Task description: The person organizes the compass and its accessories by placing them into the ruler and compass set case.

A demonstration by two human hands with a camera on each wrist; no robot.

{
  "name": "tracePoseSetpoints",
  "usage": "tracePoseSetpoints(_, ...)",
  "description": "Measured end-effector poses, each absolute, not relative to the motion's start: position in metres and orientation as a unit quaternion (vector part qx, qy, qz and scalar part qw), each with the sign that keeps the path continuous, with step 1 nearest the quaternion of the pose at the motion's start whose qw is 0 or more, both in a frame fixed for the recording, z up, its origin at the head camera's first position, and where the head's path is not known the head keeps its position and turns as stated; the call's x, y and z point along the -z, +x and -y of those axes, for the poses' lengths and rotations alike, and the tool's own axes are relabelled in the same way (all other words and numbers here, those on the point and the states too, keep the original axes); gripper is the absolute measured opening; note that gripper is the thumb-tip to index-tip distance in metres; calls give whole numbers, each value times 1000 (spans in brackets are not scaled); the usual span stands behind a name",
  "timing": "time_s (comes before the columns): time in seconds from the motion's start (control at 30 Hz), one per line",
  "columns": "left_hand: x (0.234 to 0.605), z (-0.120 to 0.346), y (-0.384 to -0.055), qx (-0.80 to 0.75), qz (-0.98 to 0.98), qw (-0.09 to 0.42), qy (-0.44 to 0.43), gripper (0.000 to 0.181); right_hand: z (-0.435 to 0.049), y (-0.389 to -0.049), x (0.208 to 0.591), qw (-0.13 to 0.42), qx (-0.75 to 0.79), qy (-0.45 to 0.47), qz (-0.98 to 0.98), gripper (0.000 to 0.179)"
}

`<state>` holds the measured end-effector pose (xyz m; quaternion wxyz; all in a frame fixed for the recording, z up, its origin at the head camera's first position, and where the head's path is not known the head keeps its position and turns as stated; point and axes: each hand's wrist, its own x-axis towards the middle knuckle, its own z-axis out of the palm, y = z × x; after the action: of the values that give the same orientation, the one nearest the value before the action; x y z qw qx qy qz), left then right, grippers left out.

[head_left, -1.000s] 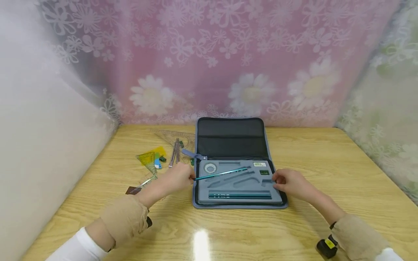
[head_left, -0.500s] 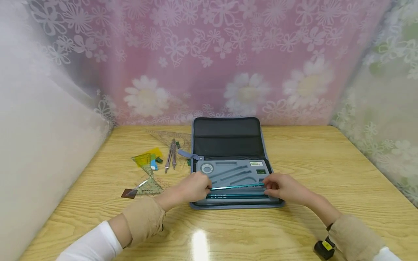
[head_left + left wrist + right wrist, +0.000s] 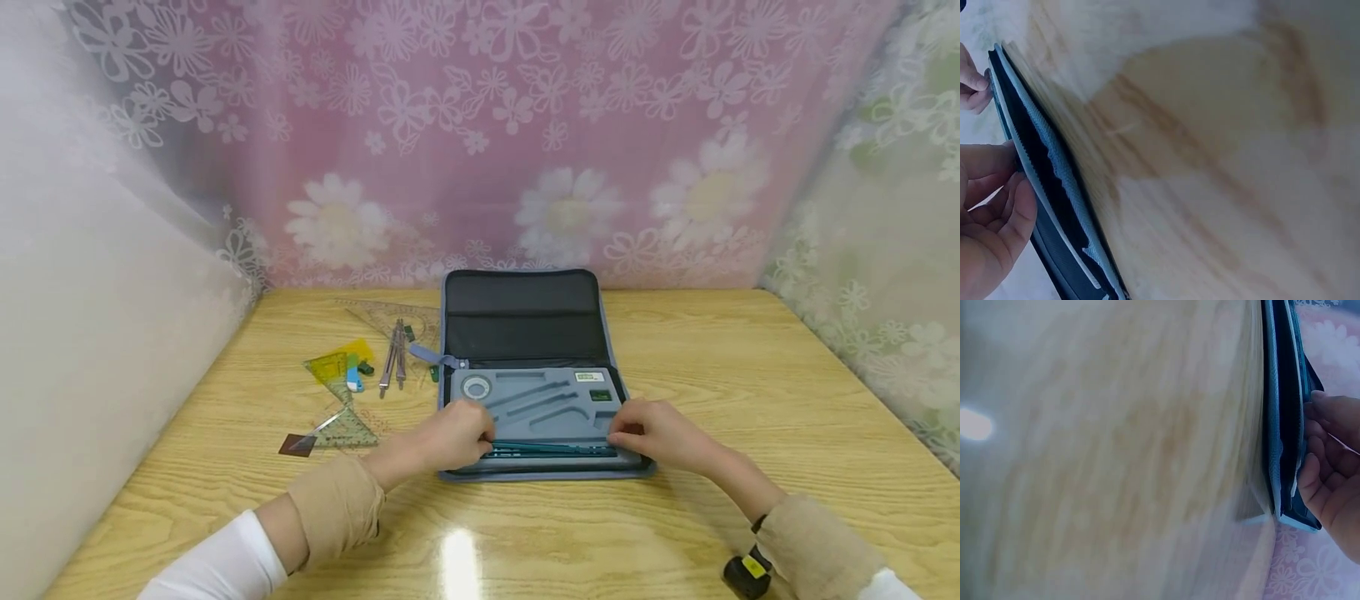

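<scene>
Leftward of the open zip case [image 3: 523, 312], the table [image 3: 750, 375] is occupied by loose pieces: compass-like metal tools [image 3: 388, 367], one brown square [image 3: 297, 445], one blue-and-white piece [image 3: 354, 377], three small dark green pieces [image 3: 365, 367], and clear and yellow set squares [image 3: 347, 429], partly overlapped and hard to count. In the grey tray [image 3: 540, 428] of the case, one ring [image 3: 476, 387], one white-and-green block [image 3: 588, 377] and one dark green block [image 3: 600, 395] are seated. Teal pencils [image 3: 555, 450], at least two, are laid close together along the front slot; their left end is pinched by the left hand [image 3: 453, 435], by which part of the tray's left side is hidden. The right hand [image 3: 660, 427] is held with bent fingers at the case's right edge, near the pencils' other end; whether anything is gripped cannot be told. Wood surface is shown before the case and rightward to the slanting table edge; at the back, the table is bounded by a flowered pink curtain [image 3: 480, 125].
</scene>
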<state>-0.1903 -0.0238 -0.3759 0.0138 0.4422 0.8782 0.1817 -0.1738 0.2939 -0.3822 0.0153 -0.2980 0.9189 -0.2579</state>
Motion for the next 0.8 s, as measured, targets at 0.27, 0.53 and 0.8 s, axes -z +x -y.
tracePoseSetpoints(0.27, 378, 22, -188, -188, -883, 9, 429, 11, -291, -175, 386, 22, 253, -371, -893, 3)
tracePoseSetpoints(0.53, 379, 24, -187, -205, -883, 4, 423, 17, -286, -175, 386, -9, 216, -394, -893, 3)
tracePoseSetpoints(0.8, 383, 25, -189, -209, -875, -13, 437, 39, -282, -175, 386, -18, 206, -382, -900, 4)
